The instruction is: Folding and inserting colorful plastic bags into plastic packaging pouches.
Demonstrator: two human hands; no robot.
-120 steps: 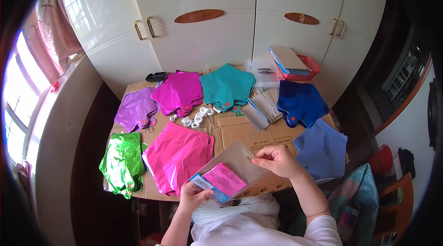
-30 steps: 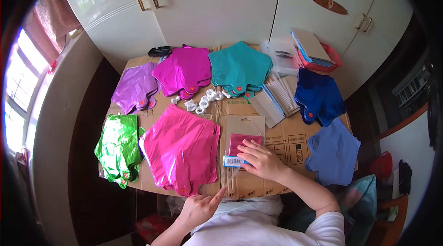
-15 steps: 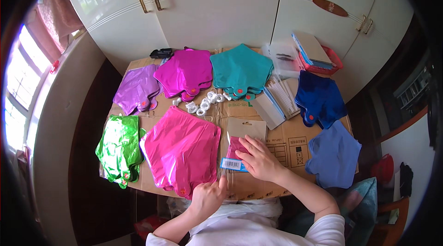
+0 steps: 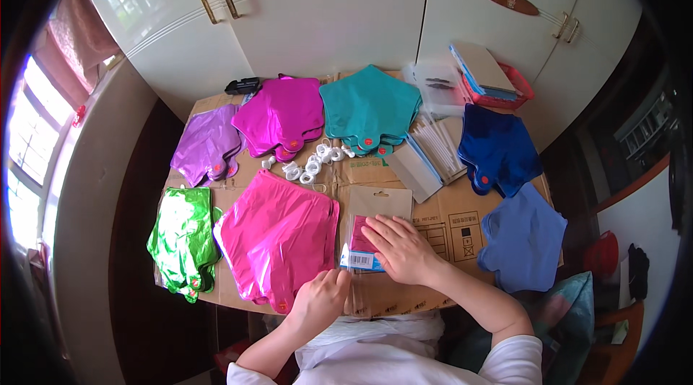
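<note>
A clear plastic bag (image 4: 356,297) lies in front of me on the cardboard. Inside are a grey card (image 4: 380,201) with a hang slot, a folded pink foil piece (image 4: 359,232) and a blue barcode label (image 4: 364,260). My right hand (image 4: 399,249) rests flat over the bag, fingers stretched out. At the bag's lower left edge, my left hand (image 4: 321,300) is closed, its fingertips pinching the plastic. Just left of the bag lies a stack of flat pink star-shaped foil balloons (image 4: 278,241).
Around lie foil balloon stacks: green (image 4: 182,237), lilac (image 4: 206,145), magenta (image 4: 280,116), teal (image 4: 370,106), dark blue (image 4: 498,147) and light blue (image 4: 525,241). Small white rolls (image 4: 312,163) sit mid-table. White sticks (image 4: 439,147) and a red basket (image 4: 521,89) stand behind, before white cabinets (image 4: 325,24).
My left fingers have curled in and moved slightly up at the bag's edge. My right hand has shifted a little left, staying flat on the bag. The whole view has shifted slightly.
</note>
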